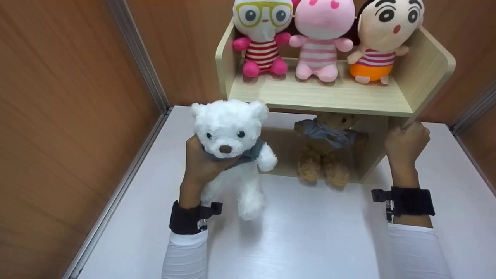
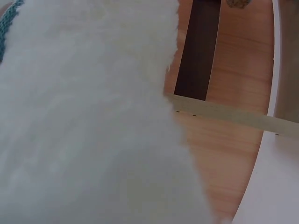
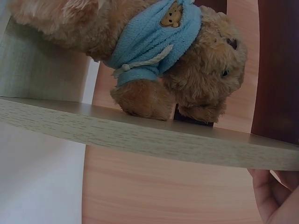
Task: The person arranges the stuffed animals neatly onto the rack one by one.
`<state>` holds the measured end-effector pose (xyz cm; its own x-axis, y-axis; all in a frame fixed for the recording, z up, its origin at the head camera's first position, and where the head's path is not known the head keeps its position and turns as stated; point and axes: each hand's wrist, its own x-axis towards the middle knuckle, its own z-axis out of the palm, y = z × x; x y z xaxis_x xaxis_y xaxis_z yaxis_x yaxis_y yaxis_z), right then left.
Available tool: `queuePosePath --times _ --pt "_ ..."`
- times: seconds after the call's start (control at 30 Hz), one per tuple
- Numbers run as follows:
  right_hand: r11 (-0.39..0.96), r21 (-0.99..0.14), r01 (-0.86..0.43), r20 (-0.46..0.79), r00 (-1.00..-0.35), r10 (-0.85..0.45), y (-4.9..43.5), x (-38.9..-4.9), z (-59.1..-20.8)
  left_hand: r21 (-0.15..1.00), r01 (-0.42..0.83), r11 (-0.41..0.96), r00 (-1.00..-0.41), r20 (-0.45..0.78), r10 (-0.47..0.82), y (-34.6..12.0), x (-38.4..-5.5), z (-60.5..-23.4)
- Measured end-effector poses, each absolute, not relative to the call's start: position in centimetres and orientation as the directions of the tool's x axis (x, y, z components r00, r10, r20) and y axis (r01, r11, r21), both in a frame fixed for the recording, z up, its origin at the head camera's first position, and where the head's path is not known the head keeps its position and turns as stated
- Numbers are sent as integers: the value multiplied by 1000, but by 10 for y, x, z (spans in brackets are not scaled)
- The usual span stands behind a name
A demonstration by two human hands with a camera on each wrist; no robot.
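My left hand (image 1: 203,161) grips a white plush bear (image 1: 228,124) below its head, thumb across its grey-blue scarf-like garment. The bear faces me, held in front of the shelf's left part, and its white fur (image 2: 93,112) fills much of the left wrist view. My right hand (image 1: 407,143) has its fingers curled at the right side panel of the wooden shelf (image 1: 321,91); the fingers (image 3: 265,189) meet the panel's outer side in the right wrist view. In the lower compartment sits a brown plush bear (image 3: 210,65) wearing a light blue hooded top.
On the upper board sit three plush toys: one with yellow-green glasses (image 1: 263,50), a pink one (image 1: 319,50) and a boy figure in orange shorts (image 1: 374,66). The shelf stands on a white table (image 1: 294,232), with wood-patterned walls (image 1: 69,116) to the left and behind.
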<state>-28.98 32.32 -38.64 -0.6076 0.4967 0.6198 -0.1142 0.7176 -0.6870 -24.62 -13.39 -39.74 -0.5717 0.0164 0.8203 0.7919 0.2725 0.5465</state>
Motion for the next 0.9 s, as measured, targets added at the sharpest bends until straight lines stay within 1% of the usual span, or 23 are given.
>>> queuePosePath --times 0.27,0.4,0.7,0.8,0.9 --pt "723 -683 -103 622 -601 502 322 -289 -385 499 804 323 -545 836 66 -115 -253 -407" --pt "730 -675 -107 632 -594 498 322 -290 -384 497 805 323 -544 836 68 -101 -255 -414" --pt "736 -670 -102 631 -601 491 322 -292 -384 547 753 366 -587 809 0 -67 -259 -430" --pt "734 -672 -100 633 -593 498 323 -291 -384 554 749 363 -596 803 3 -61 -262 -434" --pt "727 -680 -98 623 -599 503 322 -291 -383 554 748 365 -601 799 19 -57 -264 -438"
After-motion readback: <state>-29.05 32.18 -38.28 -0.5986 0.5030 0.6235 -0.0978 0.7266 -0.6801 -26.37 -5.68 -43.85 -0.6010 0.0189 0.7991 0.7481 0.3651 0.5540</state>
